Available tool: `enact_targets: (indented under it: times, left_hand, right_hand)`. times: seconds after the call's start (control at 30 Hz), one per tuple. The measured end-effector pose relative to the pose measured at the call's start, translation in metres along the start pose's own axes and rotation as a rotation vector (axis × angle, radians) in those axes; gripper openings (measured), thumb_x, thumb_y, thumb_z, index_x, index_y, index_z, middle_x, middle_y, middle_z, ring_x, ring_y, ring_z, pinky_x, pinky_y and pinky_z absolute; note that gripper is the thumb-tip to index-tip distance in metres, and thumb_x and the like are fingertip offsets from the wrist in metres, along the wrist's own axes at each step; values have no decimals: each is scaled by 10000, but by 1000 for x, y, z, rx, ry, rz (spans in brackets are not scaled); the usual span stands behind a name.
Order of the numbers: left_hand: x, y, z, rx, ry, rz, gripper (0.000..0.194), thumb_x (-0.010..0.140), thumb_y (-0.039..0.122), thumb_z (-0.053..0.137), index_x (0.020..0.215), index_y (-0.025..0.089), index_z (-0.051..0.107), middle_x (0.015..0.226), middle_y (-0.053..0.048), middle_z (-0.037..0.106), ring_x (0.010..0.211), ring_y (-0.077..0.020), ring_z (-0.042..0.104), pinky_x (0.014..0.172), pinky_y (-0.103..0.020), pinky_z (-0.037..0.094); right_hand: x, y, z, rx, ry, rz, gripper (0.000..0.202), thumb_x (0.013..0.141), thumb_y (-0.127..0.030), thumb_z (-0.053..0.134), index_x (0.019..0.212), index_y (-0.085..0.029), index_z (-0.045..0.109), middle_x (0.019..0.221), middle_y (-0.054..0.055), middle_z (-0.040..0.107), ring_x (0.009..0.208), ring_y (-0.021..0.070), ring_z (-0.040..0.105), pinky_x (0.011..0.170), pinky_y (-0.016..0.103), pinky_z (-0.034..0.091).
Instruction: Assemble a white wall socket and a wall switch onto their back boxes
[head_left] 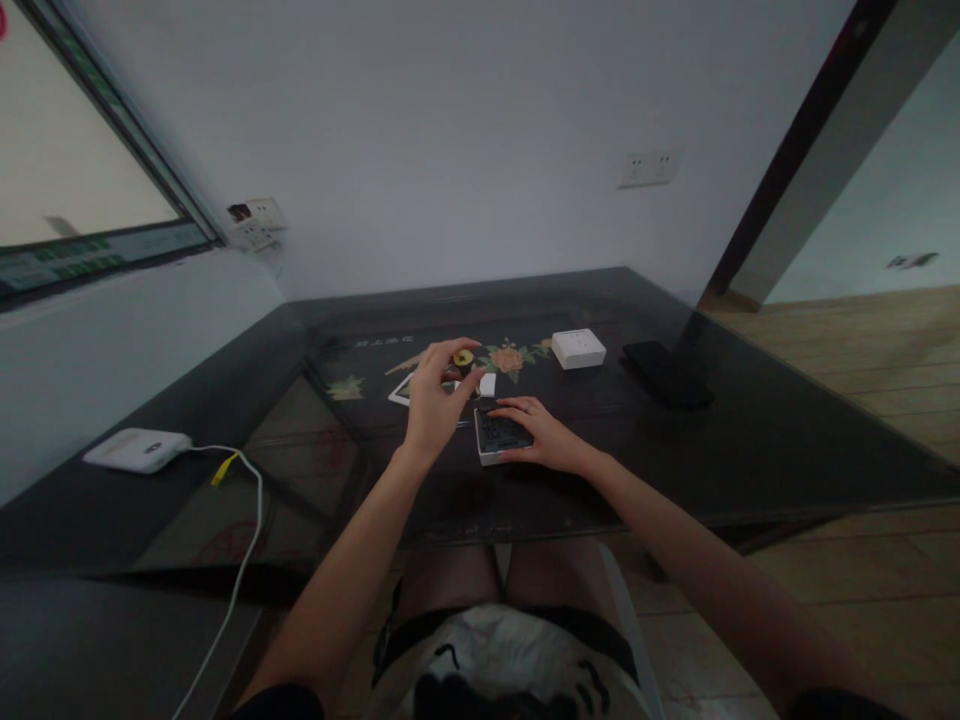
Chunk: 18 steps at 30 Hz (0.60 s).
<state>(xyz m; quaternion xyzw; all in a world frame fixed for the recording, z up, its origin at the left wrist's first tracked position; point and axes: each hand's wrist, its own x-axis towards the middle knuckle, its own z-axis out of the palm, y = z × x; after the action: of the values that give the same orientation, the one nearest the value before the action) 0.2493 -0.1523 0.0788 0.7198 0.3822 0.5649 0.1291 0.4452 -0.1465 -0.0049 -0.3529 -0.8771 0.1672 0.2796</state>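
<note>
On the dark tabletop lies a small white-edged box with black pieces inside (502,436). My right hand (544,433) rests on its right side, fingertips over the black contents and thumb along the near edge. Above and left of the box, my left hand (439,390) is raised with thumb and index finger apart, and nothing shows between them. Behind my left hand lies a white-framed flat item (400,391), partly covered by it. A small white piece (487,385) sits just beyond the box, near a round yellow item (463,357).
A white box (578,348) stands at the back right, with a black pouch-like object (666,374) beside it. At the left, a white device (139,450) has a white cable with a yellow tag (224,469) running off the front edge of the table (480,520).
</note>
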Motion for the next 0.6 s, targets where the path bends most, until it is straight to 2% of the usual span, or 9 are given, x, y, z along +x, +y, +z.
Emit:
enact_targets:
  times: [0.07,0.23,0.33,0.47,0.53,0.6]
  left_hand:
    - [0,0,1,-27,-9,-10,300,820,191,618,1114,247,599,1042,-44,629,930,-156,613,702,-232,539]
    - [3,2,-3,-177,-183,-25,404,896,146,467,1288,248,461,1135,-79,616,954,-154,638,770,-268,544]
    - [3,2,-3,-60,-123,-15,365,874,170,522,1230,252,514,1164,-72,593,977,-159,614,779,-269,542]
    - [2,2,-1,100,12,24,315,802,209,647,1111,250,602,1035,-31,615,867,-137,598,723,-241,544]
    - [2,4,-1,123,-2,40,333,813,200,634,1139,256,601,1005,-25,628,833,-128,604,751,-257,546]
    - [3,8,-2,101,-74,41,410,841,176,590,1238,266,545,1026,-36,639,858,-137,623,789,-281,546]
  right_hand:
    - [0,0,0,1,-1,-2,624,734,-486,706,1277,-235,530,1350,128,476,1268,284,379,1066,484,344]
    - [0,2,2,5,5,-9,638,730,-497,705,1280,-224,529,1350,131,475,1270,283,376,1069,476,340]
    - [0,2,2,7,6,-9,639,725,-499,709,1279,-235,531,1348,124,478,1267,283,379,1071,479,336]
    - [0,1,0,2,-6,-1,656,720,-487,719,1280,-200,533,1348,140,477,1269,278,374,1081,456,331]
    - [0,0,0,1,-9,-1,655,718,-489,720,1279,-206,532,1348,137,478,1274,277,371,1081,459,330]
    - [0,0,0,2,-9,-1,650,720,-494,716,1279,-220,531,1350,130,476,1278,277,368,1079,465,333]
